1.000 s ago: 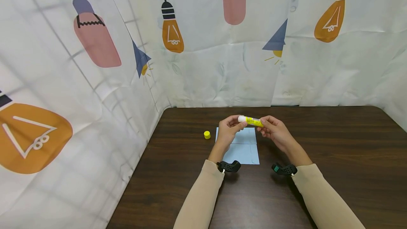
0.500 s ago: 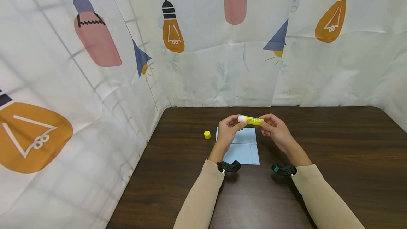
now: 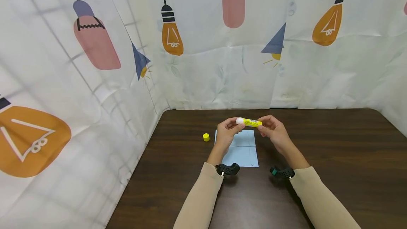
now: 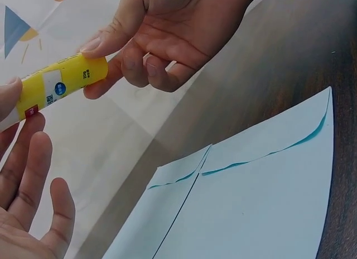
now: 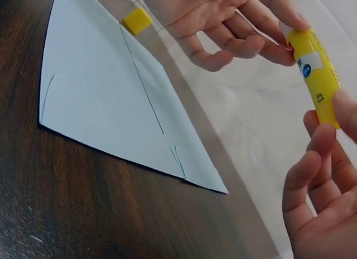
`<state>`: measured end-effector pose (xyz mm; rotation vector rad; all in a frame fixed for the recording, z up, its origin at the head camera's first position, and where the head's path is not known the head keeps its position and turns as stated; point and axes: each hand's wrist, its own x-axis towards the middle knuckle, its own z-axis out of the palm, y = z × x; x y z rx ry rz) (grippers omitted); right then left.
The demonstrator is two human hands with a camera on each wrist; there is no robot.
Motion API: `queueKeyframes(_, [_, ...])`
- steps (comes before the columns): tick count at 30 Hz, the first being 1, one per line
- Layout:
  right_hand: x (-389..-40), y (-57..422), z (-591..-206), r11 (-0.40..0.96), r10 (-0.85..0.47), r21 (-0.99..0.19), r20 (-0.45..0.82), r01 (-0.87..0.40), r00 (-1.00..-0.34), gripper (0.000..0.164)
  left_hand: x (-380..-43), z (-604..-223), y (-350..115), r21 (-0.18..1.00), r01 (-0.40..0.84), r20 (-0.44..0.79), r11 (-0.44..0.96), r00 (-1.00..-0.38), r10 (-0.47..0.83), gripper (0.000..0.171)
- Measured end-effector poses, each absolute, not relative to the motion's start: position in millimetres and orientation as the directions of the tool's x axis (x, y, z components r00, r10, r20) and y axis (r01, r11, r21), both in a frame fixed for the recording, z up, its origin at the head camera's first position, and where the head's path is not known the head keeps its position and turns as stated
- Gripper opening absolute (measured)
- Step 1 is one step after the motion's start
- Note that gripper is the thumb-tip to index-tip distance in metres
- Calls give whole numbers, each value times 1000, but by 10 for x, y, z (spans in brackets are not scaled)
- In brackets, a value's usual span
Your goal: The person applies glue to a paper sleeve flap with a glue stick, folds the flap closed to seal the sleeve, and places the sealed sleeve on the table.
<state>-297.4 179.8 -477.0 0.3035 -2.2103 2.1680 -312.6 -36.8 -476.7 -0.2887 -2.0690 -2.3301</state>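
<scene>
Both hands hold a yellow glue stick (image 3: pixel 249 122) with a white end, level above the table. My left hand (image 3: pixel 226 134) pinches it near the white end between thumb and fingers. At the yellow base end, my right hand (image 3: pixel 274 131) pinches it with thumb and fingers, as the right wrist view also shows around the glue stick (image 5: pixel 315 75). Beneath the hands lies light blue folded paper (image 3: pixel 240 155) with a line across it and loose flap edges, partly hidden by the left hand. The yellow cap (image 3: pixel 206 137) sits left of the paper, apart from both hands.
The dark wooden table (image 3: pixel 334 172) stretches out on both sides of the paper. Behind it and along the left hang white sheets (image 3: pixel 203 80) printed with lamps. Each wrist wears a black band.
The head view has shifted slightly, so everything sits a little lower. The right fingers have changed position slightly on the glue stick's base; the left grip looks the same.
</scene>
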Motion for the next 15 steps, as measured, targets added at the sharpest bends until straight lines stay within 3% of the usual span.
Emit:
queueKeyframes(5, [-2994,1811,-4762,-20,-137,-997,74,-72,-988,25,-3126,-4759,-378,983,129,144,-131,-983,113,32])
queueKeyframes(11, [-3008,1850,-4742,1,-178,-1000,-1,1,-984,38,-3124,-4753,-402,984,122,139,-130,-982,130,33])
queueKeyframes(15, [-3002,1878,-4732,9,-198,-1000,0,-2,-980,37,-3124,-4745,-414,984,118,136,-135,-982,134,33])
